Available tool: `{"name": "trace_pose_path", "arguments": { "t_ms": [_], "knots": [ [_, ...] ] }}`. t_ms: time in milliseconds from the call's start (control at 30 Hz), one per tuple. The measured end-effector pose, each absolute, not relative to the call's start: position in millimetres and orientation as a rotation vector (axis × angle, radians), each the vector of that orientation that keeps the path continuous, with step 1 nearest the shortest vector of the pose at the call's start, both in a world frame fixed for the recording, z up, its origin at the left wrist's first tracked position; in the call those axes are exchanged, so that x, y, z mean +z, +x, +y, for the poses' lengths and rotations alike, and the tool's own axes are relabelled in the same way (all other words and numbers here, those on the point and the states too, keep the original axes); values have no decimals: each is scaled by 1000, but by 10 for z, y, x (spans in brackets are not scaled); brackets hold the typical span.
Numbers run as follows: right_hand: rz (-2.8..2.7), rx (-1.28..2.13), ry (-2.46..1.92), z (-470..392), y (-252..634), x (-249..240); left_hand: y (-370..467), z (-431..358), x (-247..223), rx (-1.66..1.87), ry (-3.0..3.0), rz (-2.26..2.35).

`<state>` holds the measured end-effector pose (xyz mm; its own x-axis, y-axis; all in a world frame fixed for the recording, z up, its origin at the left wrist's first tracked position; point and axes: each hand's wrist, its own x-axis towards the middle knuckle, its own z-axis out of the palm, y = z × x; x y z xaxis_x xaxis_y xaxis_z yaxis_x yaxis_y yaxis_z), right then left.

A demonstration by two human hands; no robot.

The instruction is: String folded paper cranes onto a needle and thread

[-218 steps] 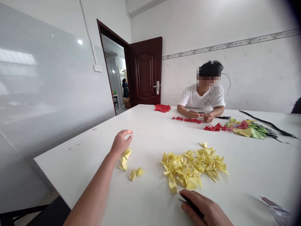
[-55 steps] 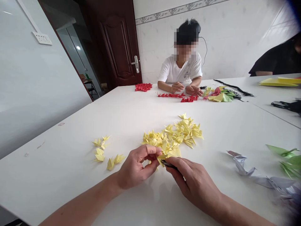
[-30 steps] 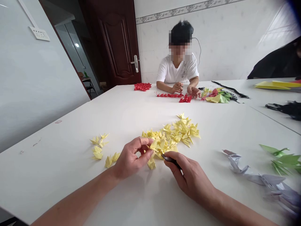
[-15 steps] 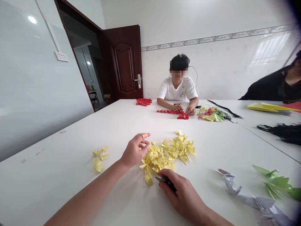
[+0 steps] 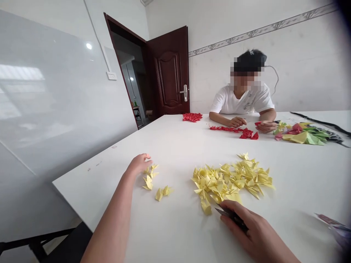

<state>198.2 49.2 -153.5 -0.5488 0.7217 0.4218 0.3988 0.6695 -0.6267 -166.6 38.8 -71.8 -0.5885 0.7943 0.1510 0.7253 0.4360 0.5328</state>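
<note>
A white-walled room with an open dark red door (image 5: 171, 69) and a pale patterned band along the far wall. A white counter (image 5: 170, 146) fills the lower half.

On the counter, right of centre, lies a large loose heap of folded yellow paper pieces (image 5: 233, 179). To its left, well apart, is a short curved line of small yellow pieces (image 5: 148, 182), with a yellow pair (image 5: 163, 192) near its lower end.

The wearer's left hand (image 5: 141, 163) is beside the upper end of that line, partly open, fingers loosely curved and the thumb apart, its grip empty. The right hand (image 5: 249, 228) is closed around a black two-pointed tool (image 5: 233, 217), its tips parted and just below the yellow heap.

Across the counter, a person in a white T-shirt (image 5: 242, 98) leans over red folded paper (image 5: 248, 133). A red heap (image 5: 192, 117) lies near the door; mixed coloured paper (image 5: 304, 136) lies at right.
</note>
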Motion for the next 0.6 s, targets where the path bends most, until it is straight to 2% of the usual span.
{"name": "trace_pose_path", "arguments": {
  "t_ms": [233, 433, 600],
  "knots": [
    [-2258, 566, -906, 474, 1996, -1463, -1543, 443, -784, 785, 1358, 2410],
    [-2246, 587, -907, 470, 1996, -1449, -1213, 543, -733, 1035, 1490, 2217],
    [-2203, 567, -910, 467, 1996, -1404, -496, 564, -813, 1199, 1600, 1766]
  ]
}}
